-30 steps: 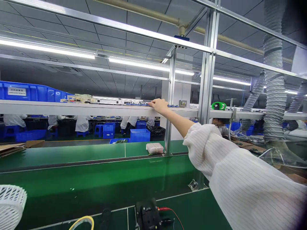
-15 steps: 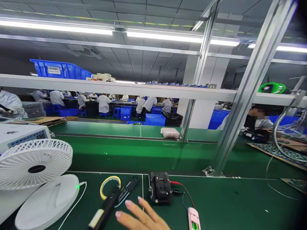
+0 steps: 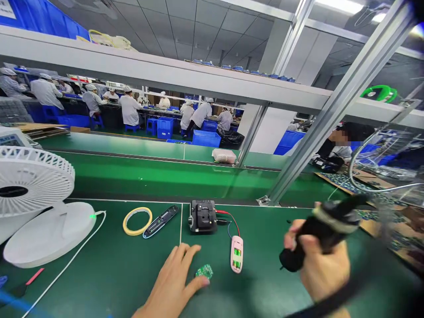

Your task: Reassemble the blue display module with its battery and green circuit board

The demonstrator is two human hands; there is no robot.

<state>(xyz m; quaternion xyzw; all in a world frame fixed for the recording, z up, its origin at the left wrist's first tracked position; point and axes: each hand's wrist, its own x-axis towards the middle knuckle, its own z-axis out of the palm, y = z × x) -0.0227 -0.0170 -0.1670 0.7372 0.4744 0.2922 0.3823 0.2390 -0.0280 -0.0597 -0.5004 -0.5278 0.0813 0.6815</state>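
Observation:
My left hand [image 3: 174, 276] reaches over the green mat with its fingers apart. A small green circuit board [image 3: 204, 270] lies by its thumb, which overlaps the board's lower edge; I cannot tell whether they touch. At the right, my right hand [image 3: 323, 265] is wrapped round a black corded tool [image 3: 326, 229] with a pale band, blurred by motion. Between the hands lies a pink oval handheld casing [image 3: 236, 254] with green parts in its openings. A red and a dark wire link it to a black block-shaped fixture [image 3: 202, 216] behind.
A yellow tape roll [image 3: 137, 221] and a long dark casing [image 3: 160, 221] lie left of the fixture. A white fan [image 3: 36, 190] stands at the far left, its cable [image 3: 69, 260] crossing the mat. A metal post [image 3: 308, 137] rises at the right; co-workers [image 3: 129, 108] sit beyond.
The view has tilted down. One spread hand was visible before; now both are. A black stick-like thing over the tape is gone, and the corded tool shows in my right hand. The board has come into sight.

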